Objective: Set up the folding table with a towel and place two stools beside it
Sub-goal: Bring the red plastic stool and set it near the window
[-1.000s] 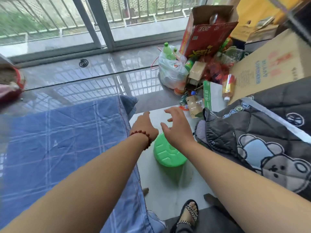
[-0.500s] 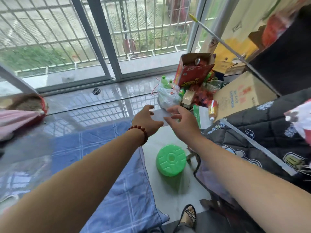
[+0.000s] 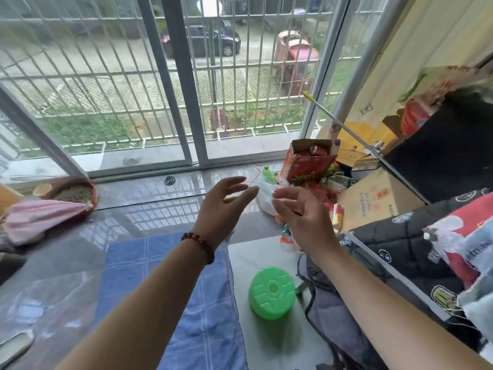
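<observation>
Green plastic marks the one stool (image 3: 272,291) in view, a low round seat standing upright on the pale floor, its ribbed top facing up. It sits below and slightly right of the left hand (image 3: 224,209), and almost directly beneath the right hand (image 3: 302,218), nearer the person's body than either palm. Being round, it has no long axis across the floor; its only axis runs vertically, seat uppermost.

Both hands are raised in mid-air with fingers spread and loose, palms turned toward each other, holding nothing. The right hand looks the nearer of the two to the stool, and a reach for it would go down and back toward the body.

To the left of the stool, under the left forearm, a blue checked towel (image 3: 170,289) covers the bench (image 3: 53,276), whose glossy top shows at the towel's left and far sides; the towel's right edge hangs down close beside the stool. The cloth's long side seems to run away from the person toward the window.

A second stool cannot be seen here. On that evidence the towel step appears done and one stool placed, with the other yet to be brought.
</observation>
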Demonstrator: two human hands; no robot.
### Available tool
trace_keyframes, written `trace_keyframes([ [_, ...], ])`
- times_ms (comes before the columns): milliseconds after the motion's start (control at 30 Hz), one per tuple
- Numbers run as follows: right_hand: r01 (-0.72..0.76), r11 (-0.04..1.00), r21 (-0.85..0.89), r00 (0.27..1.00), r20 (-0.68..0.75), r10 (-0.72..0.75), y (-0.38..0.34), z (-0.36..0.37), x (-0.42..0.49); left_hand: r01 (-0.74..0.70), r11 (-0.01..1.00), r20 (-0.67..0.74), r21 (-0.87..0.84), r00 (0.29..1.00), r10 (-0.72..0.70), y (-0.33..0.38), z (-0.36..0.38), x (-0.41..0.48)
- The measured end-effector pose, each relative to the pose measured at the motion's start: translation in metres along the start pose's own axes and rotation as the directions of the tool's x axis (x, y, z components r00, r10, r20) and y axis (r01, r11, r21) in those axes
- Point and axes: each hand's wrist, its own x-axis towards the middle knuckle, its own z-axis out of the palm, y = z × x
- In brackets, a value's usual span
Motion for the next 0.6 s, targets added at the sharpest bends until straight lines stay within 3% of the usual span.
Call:
trace_keyframes([
  [200,0.052,0.999,0.009,0.985,0.164,-0.053,-0.007,-0.016,-0.015,0.035,0.988,-0.045,-0.153,0.998,-0.042,0.011,0.008,-0.04],
  [367,0.066,0.997,0.04,0.972,0.224,-0.074,-0.01,-0.048,-0.024,-0.076,0.99,-0.148,-0.119,0.987,0.058,0.02,0.038,-0.056],
  [600,0.162,0.987,0.007,0.949,0.272,-0.158,-0.009,-0.106,-0.038,-0.107,0.99,-0.18,-0.094,0.98,0.088,0.036,0.101,-0.079],
])
